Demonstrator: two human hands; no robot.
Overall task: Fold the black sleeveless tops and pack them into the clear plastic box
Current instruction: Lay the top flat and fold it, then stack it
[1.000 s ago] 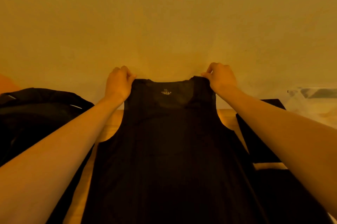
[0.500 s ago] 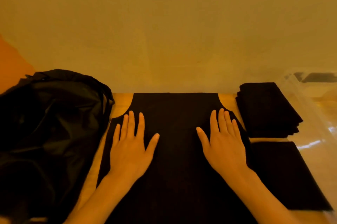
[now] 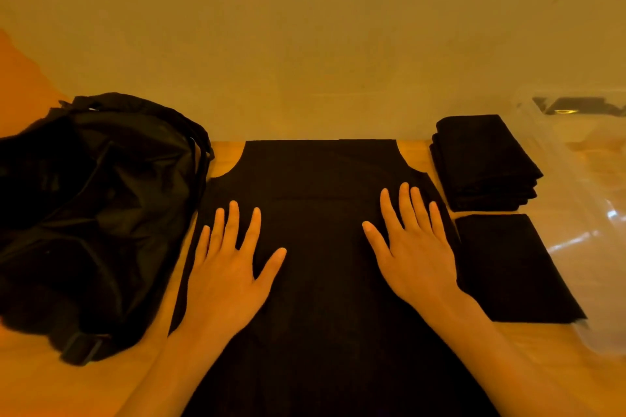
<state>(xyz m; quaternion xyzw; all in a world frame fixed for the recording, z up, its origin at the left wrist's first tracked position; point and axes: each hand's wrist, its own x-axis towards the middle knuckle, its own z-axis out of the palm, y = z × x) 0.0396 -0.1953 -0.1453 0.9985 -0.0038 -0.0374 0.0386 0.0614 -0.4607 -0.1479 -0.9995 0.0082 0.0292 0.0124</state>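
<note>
Flat palms — matte black top (image 3: 321, 264).

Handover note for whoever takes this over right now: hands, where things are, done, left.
Hands: left hand and right hand both open, pressing flat on the spread top on the table.
Done: a folded stack and one folded top lie right of it, beside the clear box.
Left: finish folding this top, fold the black pile at left, pack everything into the box; its contents are unclear.
</note>
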